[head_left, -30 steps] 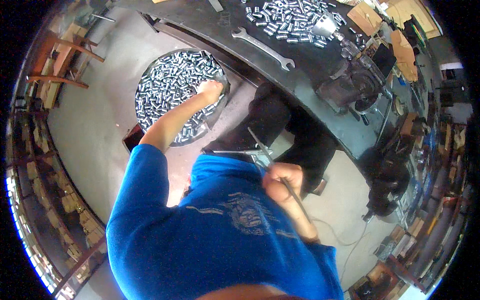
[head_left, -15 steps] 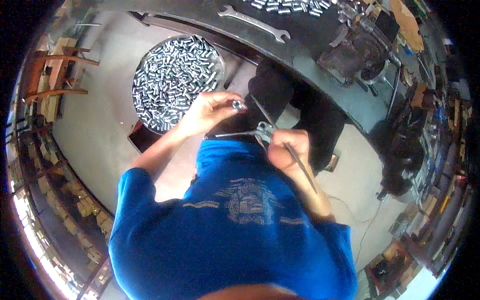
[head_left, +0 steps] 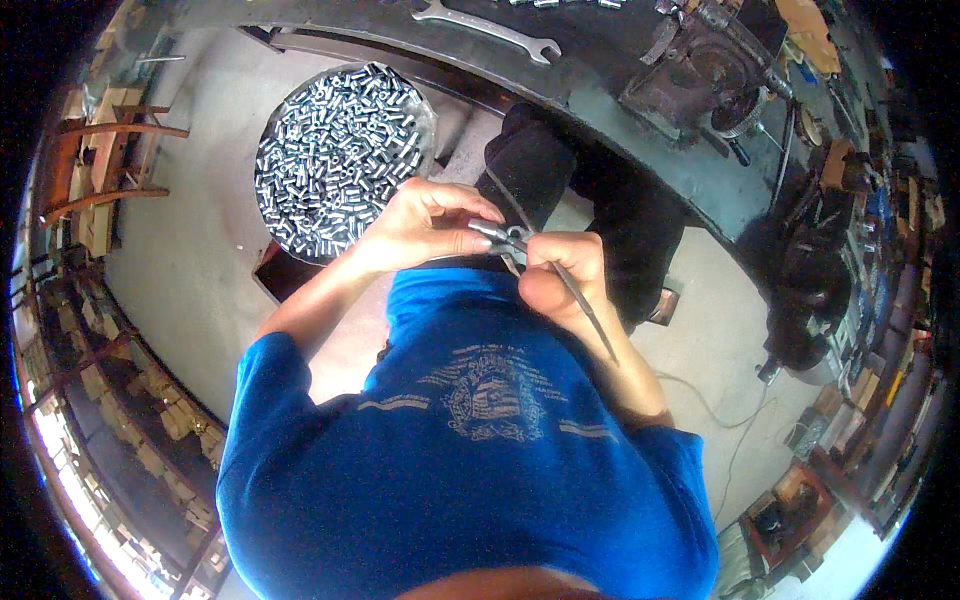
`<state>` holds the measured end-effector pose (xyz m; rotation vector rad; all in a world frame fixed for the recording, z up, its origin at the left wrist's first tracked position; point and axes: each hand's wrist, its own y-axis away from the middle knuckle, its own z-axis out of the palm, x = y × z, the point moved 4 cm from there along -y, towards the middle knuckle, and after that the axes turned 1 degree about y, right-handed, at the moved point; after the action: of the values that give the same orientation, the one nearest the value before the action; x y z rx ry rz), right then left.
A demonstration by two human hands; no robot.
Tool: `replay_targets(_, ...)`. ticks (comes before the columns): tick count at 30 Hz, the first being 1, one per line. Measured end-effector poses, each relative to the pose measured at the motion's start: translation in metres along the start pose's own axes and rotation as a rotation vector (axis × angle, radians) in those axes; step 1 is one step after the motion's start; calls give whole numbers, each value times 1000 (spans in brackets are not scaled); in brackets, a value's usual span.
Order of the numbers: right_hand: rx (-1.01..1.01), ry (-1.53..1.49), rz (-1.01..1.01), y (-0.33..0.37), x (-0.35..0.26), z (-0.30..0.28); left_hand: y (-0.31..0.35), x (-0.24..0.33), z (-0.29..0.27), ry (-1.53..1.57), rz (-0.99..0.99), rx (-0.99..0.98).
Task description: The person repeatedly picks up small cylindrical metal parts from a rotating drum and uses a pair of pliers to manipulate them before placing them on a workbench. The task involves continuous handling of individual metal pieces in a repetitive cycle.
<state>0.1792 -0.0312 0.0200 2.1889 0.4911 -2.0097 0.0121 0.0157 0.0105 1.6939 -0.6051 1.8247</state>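
Left hand (head_left: 425,224) nearer tool (head_left: 587,311), cylinder (head_left: 487,230) pinched

Dark bench (head_left: 590,75) with wrench (head_left: 487,27), machine (head_left: 705,75), metal pieces (head_left: 547,3)

The left hand (head_left: 420,228) pinches a small metal piece (head_left: 486,229) — the right hand (head_left: 562,270) grips a thin rod (head_left: 586,308).

Legible text: none. Blue shirt (head_left: 400,510), below the fingers (head_left: 462,200) and nearer the wearer: round pale emblem (head_left: 492,400) on the chest, rows of lettering-like lines (head_left: 487,350) just above it, between emblem and fingers; too fine to read. Pale bars (head_left: 405,404) either side of the emblem, likewise below the fingers; detail unresolved. Wrench (head_left: 488,27), well beyond the fingers: shank detail too small to read
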Motion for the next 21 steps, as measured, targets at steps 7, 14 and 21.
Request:
replay_targets(7,13,222,-202,0,-4,-1,3,1,7,93,-220,78)
replay_targets(14,31,259,-202,-1,-1,3,3,-9,12,-31,-290,102)
replay_targets(21,105,-166,135,10,33,4,-2,-7,19,155,-206,95)
